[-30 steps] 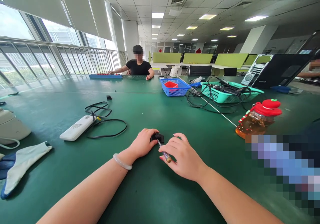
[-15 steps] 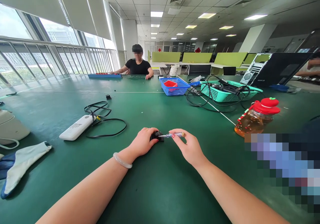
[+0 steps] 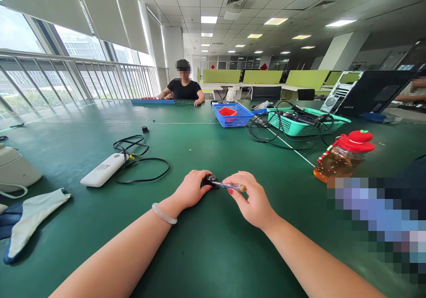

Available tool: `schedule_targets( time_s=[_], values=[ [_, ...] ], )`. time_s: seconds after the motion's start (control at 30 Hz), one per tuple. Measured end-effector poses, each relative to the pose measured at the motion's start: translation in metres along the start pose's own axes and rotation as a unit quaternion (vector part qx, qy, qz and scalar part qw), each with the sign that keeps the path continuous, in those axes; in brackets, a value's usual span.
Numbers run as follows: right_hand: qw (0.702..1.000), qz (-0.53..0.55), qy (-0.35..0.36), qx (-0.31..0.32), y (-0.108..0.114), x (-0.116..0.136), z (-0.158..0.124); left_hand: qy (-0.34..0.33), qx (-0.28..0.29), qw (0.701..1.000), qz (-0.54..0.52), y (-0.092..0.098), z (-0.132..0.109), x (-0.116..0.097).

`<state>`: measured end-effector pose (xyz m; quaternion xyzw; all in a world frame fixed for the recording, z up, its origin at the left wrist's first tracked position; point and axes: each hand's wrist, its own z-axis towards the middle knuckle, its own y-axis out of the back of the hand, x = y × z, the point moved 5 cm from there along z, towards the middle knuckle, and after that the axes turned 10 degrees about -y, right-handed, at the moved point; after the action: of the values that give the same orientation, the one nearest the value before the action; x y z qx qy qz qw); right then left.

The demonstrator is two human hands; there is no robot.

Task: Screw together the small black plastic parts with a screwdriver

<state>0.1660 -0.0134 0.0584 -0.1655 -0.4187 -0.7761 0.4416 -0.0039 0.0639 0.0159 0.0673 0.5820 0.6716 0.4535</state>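
While palm-down, left hand (image 3: 191, 189) seemingly around part (image 3: 210, 181); right hand (image 3: 253, 201) around screwdriver (image 3: 229, 185).

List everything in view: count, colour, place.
table: 1, green, under everything
part: 1, black, near centre
screwdriver: 1, clear with brown end, tip at the part
power strip: 1, white, left of centre
cable: 1, black, looped beside the power strip
bottle: 1, amber with red lid, right
blue basket: 1, far centre, red item inside
green basket: 1, far right, black cables inside
computer case: 1, black, far right
cloth: 1, white and blue, left edge
tray: 1, blue, far end
person: 1, black shirt, far end
bracelet: 1, pale, left wrist
left hand: 1, bare, holding the part
right hand: 1, bare, gripping the screwdriver
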Motion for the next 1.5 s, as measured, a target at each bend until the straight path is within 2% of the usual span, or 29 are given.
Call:
schedule_targets(
  time_s=[0.1, 0.23, 0.53, 0.63, 0.73, 0.83, 1.07, 1.5],
  values=[
    [0.995, -0.044, 0.087, 0.021, -0.002, 0.013, -0.003, 0.001, -0.002, 1.000, -0.002, 0.000, 0.000, -0.001],
    [0.991, -0.065, 0.110, 0.024, -0.004, 0.018, -0.004, 0.007, -0.003, 1.000, -0.004, 0.001, 0.000, -0.001],
    [0.999, 0.013, 0.004, -0.033, 0.004, -0.002, 0.001, 0.009, 0.000, 1.000, 0.003, -0.001, -0.001, 0.003],
    [0.998, 0.037, -0.046, -0.037, 0.005, -0.010, 0.002, 0.012, 0.002, 1.000, 0.006, 0.000, -0.001, 0.002],
    [0.996, 0.039, -0.065, -0.041, 0.006, -0.013, 0.002, 0.011, 0.007, 1.000, 0.008, 0.000, -0.001, 0.001],
    [0.998, 0.020, -0.043, -0.042, 0.006, -0.009, 0.002, 0.007, 0.002, 1.000, 0.008, 0.000, -0.001, 0.001],
    [0.997, -0.034, 0.060, -0.024, 0.003, 0.009, 0.000, 0.001, -0.006, 1.000, 0.007, -0.001, -0.001, 0.003],
    [0.992, -0.077, 0.101, -0.013, 0.001, 0.017, -0.002, 0.006, -0.011, 1.000, 0.021, -0.003, -0.002, 0.004]
  ],
)
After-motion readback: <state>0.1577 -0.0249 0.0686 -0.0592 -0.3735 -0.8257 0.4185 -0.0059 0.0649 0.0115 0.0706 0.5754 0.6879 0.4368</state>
